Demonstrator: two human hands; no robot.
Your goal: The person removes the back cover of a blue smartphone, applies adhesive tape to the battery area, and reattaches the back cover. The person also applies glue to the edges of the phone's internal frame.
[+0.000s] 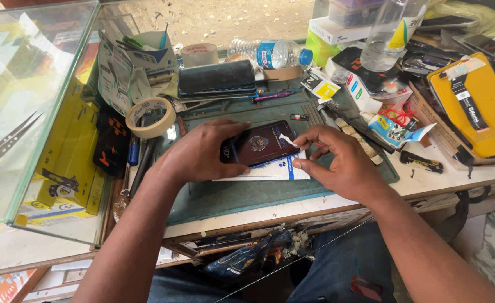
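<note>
A dark smartphone (265, 143) with a lit screen lies on a white packet (270, 171) on the green work mat (242, 193). My left hand (199, 152) presses down on the phone's left end and holds it in place. My right hand (337, 160) is at the phone's right end, thumb and forefinger pinching a small white tab (288, 140) on the screen's edge. The lower fingers rest on the white packet.
A tape roll (151, 116) and a black phone (217, 78) lie beyond the mat. A water bottle (270, 53) lies on its side at the back. A yellow case (472, 106) and cluttered tools fill the right. A glass display case (28, 112) stands left.
</note>
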